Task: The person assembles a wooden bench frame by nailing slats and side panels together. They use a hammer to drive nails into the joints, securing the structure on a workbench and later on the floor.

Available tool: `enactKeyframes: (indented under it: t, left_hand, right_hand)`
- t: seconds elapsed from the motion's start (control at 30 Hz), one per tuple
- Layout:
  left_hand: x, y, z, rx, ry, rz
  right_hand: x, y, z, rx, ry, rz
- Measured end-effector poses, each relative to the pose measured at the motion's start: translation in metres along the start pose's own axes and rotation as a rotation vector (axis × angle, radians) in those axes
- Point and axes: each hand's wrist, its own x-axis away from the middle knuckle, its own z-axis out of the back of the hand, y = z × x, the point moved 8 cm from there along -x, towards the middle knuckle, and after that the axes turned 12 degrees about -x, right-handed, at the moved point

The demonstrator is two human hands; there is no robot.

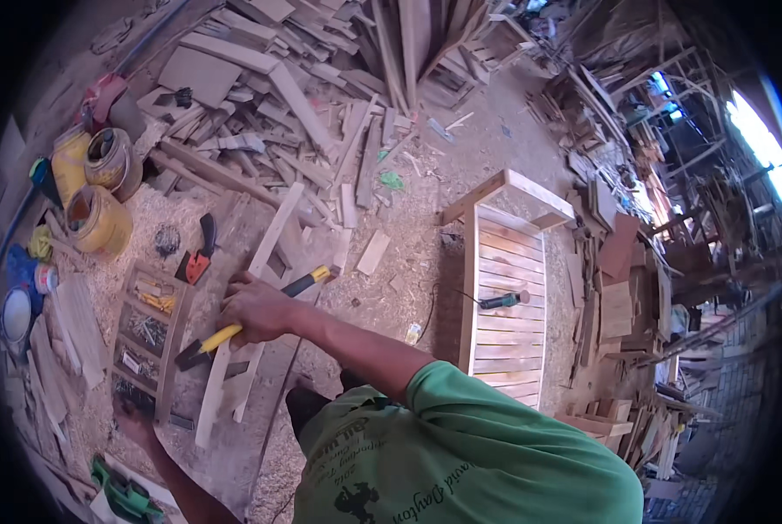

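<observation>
My right hand [256, 307] is closed around a long yellow and black hand tool [223, 336] above a pale wooden frame [207, 410]. The tool slants from a dark lower-left end to a yellow upper-right tip; I cannot tell its exact kind. My left hand [135, 425] reaches to the near compartment of a divided wooden tray [174, 336]. Its fingers are dim against dark contents, so their grip is unclear. Other compartments hold nails [144, 328] and yellow pieces [157, 295]. Beside the tray lies an orange and black tool [195, 265].
Yellow buckets [101, 229] stand at the left, and a green tool [124, 491] lies lower left. Wood offcuts [277, 96] heap up at the far side. To the right, a slatted wooden piece [509, 336] carries a corded power tool [503, 300]. Shavings cover the floor.
</observation>
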Motion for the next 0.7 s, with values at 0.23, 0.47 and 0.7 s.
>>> enactKeyframes:
  t: [0.23,0.47,0.7]
  left_hand:
    - [0.060,0.050,0.054,0.881,0.082,0.391]
    - [0.158,0.234,0.149,0.807,0.203,0.456]
    - [0.205,0.297,0.108,0.771,0.211,0.301]
  right_hand:
    - [0.008,0.033,-0.013,-0.027,0.034,0.000]
    - [0.017,-0.001,-0.004,-0.018,0.100,0.034]
    - [0.024,-0.018,-0.003,0.013,0.045,0.050]
